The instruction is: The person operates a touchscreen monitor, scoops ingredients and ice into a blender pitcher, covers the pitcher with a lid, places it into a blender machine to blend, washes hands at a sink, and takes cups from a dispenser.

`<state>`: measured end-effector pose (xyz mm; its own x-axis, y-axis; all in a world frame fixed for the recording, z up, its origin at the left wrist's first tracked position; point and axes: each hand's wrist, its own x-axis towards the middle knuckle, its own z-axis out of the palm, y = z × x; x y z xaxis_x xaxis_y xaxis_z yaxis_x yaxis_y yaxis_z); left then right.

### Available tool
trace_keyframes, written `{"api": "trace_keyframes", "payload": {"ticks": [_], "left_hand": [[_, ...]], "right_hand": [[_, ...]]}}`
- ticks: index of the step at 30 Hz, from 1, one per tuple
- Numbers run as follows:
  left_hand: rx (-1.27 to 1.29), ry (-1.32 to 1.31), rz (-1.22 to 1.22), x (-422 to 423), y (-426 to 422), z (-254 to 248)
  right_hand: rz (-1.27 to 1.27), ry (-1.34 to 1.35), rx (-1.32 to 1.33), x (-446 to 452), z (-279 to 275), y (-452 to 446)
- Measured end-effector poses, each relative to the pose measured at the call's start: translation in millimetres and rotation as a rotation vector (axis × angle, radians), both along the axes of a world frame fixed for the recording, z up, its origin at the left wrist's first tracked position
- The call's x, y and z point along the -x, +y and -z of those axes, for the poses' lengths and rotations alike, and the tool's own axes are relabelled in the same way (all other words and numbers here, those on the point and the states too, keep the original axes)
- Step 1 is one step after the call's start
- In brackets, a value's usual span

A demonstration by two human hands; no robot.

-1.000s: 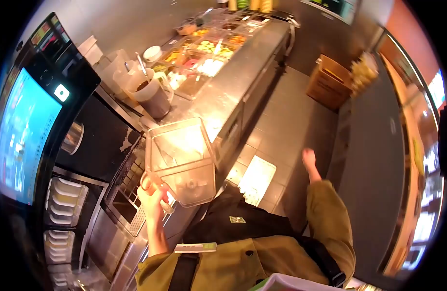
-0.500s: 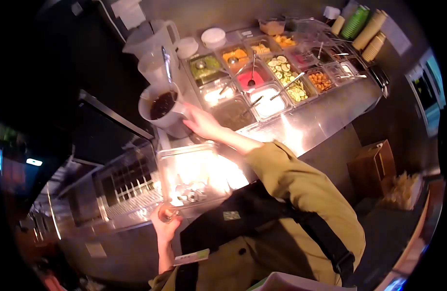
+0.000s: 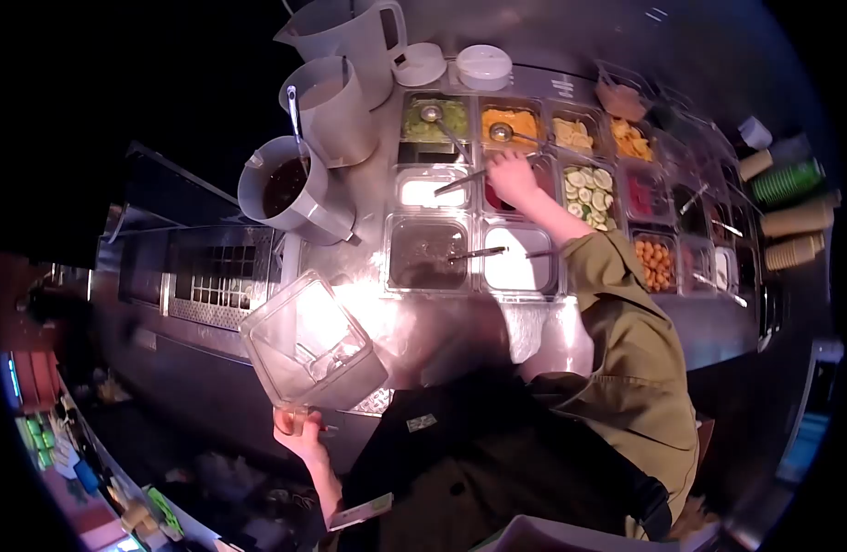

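My left hand [image 3: 302,431] is closed at the near edge of a clear plastic container [image 3: 318,345], which is tilted above the counter's front edge. Beneath that hand something small and brownish shows at the fingers, too unclear to name. My right hand [image 3: 515,179] reaches over the topping pans, its fingers at the end of a dark utensil handle [image 3: 460,183] that rises from a pan of white food [image 3: 422,191]. Whether the fingers grip it is hard to tell. A pan of dark liquid [image 3: 427,258] and a pan of white sauce [image 3: 518,260] lie nearer to me.
Pitchers stand at the left, one holding dark liquid [image 3: 284,187] and a spoon. White lids [image 3: 484,66] lie behind the pans. Pans of cucumber slices [image 3: 588,191] and orange balls [image 3: 654,262] are to the right, with stacked cups [image 3: 791,182] beyond.
My right hand has left the pitcher of dark liquid and moved right over the pans. The clear container has tilted and shifted slightly left with my left hand. The view has turned toward the counter.
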<state>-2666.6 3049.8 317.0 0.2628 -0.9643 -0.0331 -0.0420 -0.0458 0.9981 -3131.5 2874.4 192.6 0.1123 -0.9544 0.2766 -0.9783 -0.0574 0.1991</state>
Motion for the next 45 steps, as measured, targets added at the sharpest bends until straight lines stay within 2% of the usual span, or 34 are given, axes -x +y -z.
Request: {"api": "trace_keyframes", "payload": {"ticks": [1, 4, 7, 8, 12, 15, 18, 21, 28, 31, 35, 38, 41, 45], "left_hand": [[0.021, 0.014, -0.027, 4, 1, 1], [0.082, 0.025, -0.077, 8, 6, 14], [0.021, -0.035, -0.068, 13, 8, 10], [0.028, -0.081, -0.069, 21, 5, -1], [-0.002, -0.081, 0.029, 14, 3, -1], [0.006, -0.056, 0.044, 6, 3, 3], [0.013, -0.025, 0.090, -1, 6, 4], [-0.010, -0.011, 0.105, -6, 11, 6], [-0.135, 0.007, 0.082, -4, 10, 2], [-0.140, 0.023, 0.085, -1, 9, -2], [-0.118, -0.075, 0.074, -2, 5, 6], [-0.128, -0.116, 0.066, 2, 9, 6], [-0.089, -0.109, 0.066, 6, 1, 4], [-0.095, -0.140, 0.064, 11, 0, 1]], "right_hand": [[-0.031, 0.055, 0.008, 11, 2, 0], [-0.102, -0.097, -0.159, 17, 3, -5], [-0.011, -0.327, -0.481, -11, -18, -4], [-0.019, -0.223, -0.506, -19, -29, -3], [-0.135, -0.023, -0.317, -40, -71, 13], [-0.268, 0.050, -0.203, -38, -84, 23], [-0.290, 0.168, -0.139, -37, -90, 31], [-0.293, 0.212, -0.036, -33, -78, 34], [-0.232, 0.185, -0.083, -39, -45, 36], [-0.293, 0.140, -0.054, -35, -19, 30], [0.113, -0.111, -0.310, -38, -20, 19], [0.246, -0.569, -0.301, -36, -38, 30], [0.318, -0.799, -0.400, -20, -30, 33], [0.257, -1.166, -0.404, 1, 6, 32]]}}
